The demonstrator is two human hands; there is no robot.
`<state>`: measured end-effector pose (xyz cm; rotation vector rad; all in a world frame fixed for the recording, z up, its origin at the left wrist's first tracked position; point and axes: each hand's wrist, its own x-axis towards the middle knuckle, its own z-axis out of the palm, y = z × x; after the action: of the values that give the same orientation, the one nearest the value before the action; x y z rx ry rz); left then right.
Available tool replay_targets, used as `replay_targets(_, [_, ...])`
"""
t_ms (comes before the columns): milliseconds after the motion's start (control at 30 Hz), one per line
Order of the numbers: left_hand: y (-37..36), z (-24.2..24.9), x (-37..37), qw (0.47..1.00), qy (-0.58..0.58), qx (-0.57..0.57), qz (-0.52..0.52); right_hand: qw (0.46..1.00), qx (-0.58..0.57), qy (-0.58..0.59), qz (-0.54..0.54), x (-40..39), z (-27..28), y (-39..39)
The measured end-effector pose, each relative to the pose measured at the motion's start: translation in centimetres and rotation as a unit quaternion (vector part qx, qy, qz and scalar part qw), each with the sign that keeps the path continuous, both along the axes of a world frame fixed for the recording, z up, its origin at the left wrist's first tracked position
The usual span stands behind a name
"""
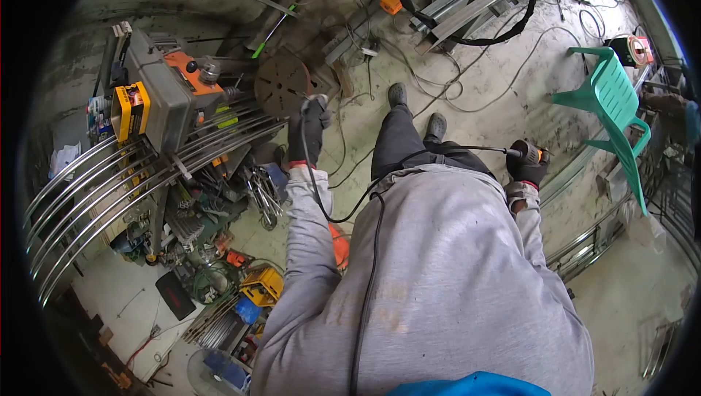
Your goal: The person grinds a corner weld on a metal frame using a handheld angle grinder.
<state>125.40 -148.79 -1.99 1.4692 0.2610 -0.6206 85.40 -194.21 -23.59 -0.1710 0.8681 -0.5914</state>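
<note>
Left hand: the left hand, gloved, has its fingers closed around the black cord; what shows at the fingertips is too small to identify.
Right hand: the right hand, gloved, has its fingers gripping the power tool, its front pointing outward, away from the body.
Cord: runs from the tool across the front of the body to the left fingers, hanging in a loop.
Present step: judged to be handling the tool and managing its cord; no workpiece is seen touching the tool.
Handling need: judged to be a firm right grip, with the slack kept off the shoes.
Nearby: round plate just beyond the left fingers; metal tubes to their left; green chair outward of the right fingers.
Count: power tool, one; round plate, one; chair, one; shoes, two; tubes, several, overlapping, exact number not determinable.
</note>
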Motion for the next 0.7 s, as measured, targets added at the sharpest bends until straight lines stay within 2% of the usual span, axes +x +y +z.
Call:
replay_targets(33, [0.2, -0.7, -0.8, 1.000, -0.003, -0.003, 0.001, 0.999, -0.016, 0.034, 0.000, -0.3, -0.3, 0.2])
replay_targets(67, [0.1, -1.1, -1.5, 0.997, -0.039, 0.062, -0.015, 0.940, -0.274, 0.116, 0.165, -1.3, -2.7, -0.1])
replay_targets(100, [-0.1, -1.8, -1.7, 0.989, -0.076, 0.126, -0.030, 0.950, -0.263, 0.064, 0.157, -0.9, -2.5, -0.3])
replay_targets(167, [-0.5, -3.5, -1.4, 0.991, -0.074, 0.106, -0.024, 0.980, -0.161, -0.006, 0.118, 0.0, -1.2, -0.3])
replay_targets(233, [-0.5, -4.4, -1.1, 0.991, -0.068, 0.100, -0.059, 0.988, -0.119, 0.000, 0.097, 0.6, 0.2, -0.1])
replay_targets(267, [-0.8, -4.6, -0.9, 0.983, -0.105, 0.129, -0.076, 0.992, -0.100, 0.016, 0.082, 0.8, 1.0, 0.1])
replay_targets(300, [-1.7, -4.6, -0.4, 0.984, -0.103, 0.128, -0.074, 0.995, -0.041, -0.043, 0.082, 0.8, 1.0, -0.2])
replay_targets(367, [-4.7, -4.4, 1.1, 0.976, -0.170, 0.132, -0.041, 0.991, 0.020, -0.099, 0.085, 1.6, 1.9, -0.1])
replay_targets(400, [-6.8, -2.4, 1.5, 0.970, -0.192, 0.144, -0.030, 0.998, 0.019, -0.008, 0.056, 2.9, 3.6, 0.5])
replay_targets(467, [-11.1, -0.4, 2.8, 0.980, -0.176, 0.097, -0.003, 0.996, 0.016, 0.083, 0.034, 4.6, 5.9, 1.2])
replay_targets(500, [-13.0, -0.5, 3.6, 0.990, -0.139, 0.036, 0.014, 0.995, 0.035, 0.086, 0.021, 5.2, 6.6, 1.4])
replay_targets(567, [-15.9, 0.0, 4.3, 0.954, -0.276, 0.080, -0.085, 0.995, 0.053, 0.089, 0.011, 4.8, 5.2, 0.9])
replay_targets(600, [-17.1, -0.2, 4.8, 0.920, -0.351, 0.112, -0.137, 0.997, 0.027, 0.022, 0.066, 3.0, 2.1, -0.2])
replay_targets(633, [-17.8, -1.3, 5.6, 0.862, -0.428, 0.169, -0.214, 0.995, 0.015, -0.011, 0.094, 2.3, 0.9, -0.4])
replay_targets(667, [-18.7, -2.4, 6.1, 0.818, -0.379, 0.302, -0.310, 0.991, 0.003, -0.044, 0.123, 1.7, -0.1, -0.7])
replay_targets(700, [-18.3, -2.6, 6.2, 0.818, -0.379, 0.304, -0.309, 0.989, -0.026, -0.056, 0.131, 2.0, -0.1, -0.4])
